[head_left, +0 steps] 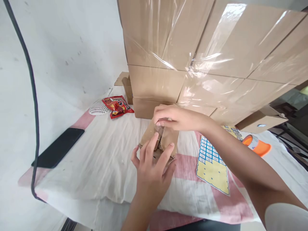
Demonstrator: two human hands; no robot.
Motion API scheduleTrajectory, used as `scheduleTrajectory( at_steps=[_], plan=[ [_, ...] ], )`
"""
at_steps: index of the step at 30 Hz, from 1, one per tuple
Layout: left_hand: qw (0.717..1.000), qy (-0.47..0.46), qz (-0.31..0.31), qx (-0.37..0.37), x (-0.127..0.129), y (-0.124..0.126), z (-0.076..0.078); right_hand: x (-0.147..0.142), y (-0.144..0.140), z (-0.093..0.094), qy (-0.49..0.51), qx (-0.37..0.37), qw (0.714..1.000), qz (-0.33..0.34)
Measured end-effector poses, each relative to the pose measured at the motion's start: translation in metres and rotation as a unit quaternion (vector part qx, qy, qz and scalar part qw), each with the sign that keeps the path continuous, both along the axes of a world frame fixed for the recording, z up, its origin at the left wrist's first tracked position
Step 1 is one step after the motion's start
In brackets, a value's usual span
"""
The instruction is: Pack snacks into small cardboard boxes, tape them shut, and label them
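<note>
Both hands (154, 160) (173, 118) seemingly grip small carton's (168, 138) edges.

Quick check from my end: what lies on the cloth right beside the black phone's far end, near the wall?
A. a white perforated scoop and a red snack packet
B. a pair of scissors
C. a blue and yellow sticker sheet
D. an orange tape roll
A: the white perforated scoop and red snack packet lie past the flat black phone, left of the small brown cardboard box that both hands work on.
</note>
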State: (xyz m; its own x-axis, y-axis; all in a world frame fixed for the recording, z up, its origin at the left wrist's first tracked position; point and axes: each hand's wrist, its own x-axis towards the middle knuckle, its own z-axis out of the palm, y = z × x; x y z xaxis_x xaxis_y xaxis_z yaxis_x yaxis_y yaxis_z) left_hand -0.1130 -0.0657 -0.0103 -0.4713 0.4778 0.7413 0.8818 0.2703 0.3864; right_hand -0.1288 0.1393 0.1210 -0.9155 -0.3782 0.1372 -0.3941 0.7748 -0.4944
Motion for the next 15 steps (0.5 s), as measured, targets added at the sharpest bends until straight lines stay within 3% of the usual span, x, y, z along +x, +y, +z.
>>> scheduleTrajectory(
  at_steps=[3,6,12,15],
  plan=[
    [0.999,-0.014,-0.003,0.028,-0.001,0.001,-0.001,0.006,0.009,-0.001,0.039,-0.15,0.987,-0.033],
    [0.999,-0.028,-0.002,0.041,-0.001,0.002,-0.001,0.014,0.013,-0.004,0.084,-0.253,0.959,-0.096],
    [0.999,-0.018,-0.027,0.041,-0.004,0.004,0.0,0.02,-0.017,-0.017,0.095,-0.368,0.886,-0.265],
    [0.998,-0.002,-0.014,0.057,0.002,0.012,-0.002,0.019,-0.03,-0.025,0.066,-0.406,0.86,-0.303]
  ],
)
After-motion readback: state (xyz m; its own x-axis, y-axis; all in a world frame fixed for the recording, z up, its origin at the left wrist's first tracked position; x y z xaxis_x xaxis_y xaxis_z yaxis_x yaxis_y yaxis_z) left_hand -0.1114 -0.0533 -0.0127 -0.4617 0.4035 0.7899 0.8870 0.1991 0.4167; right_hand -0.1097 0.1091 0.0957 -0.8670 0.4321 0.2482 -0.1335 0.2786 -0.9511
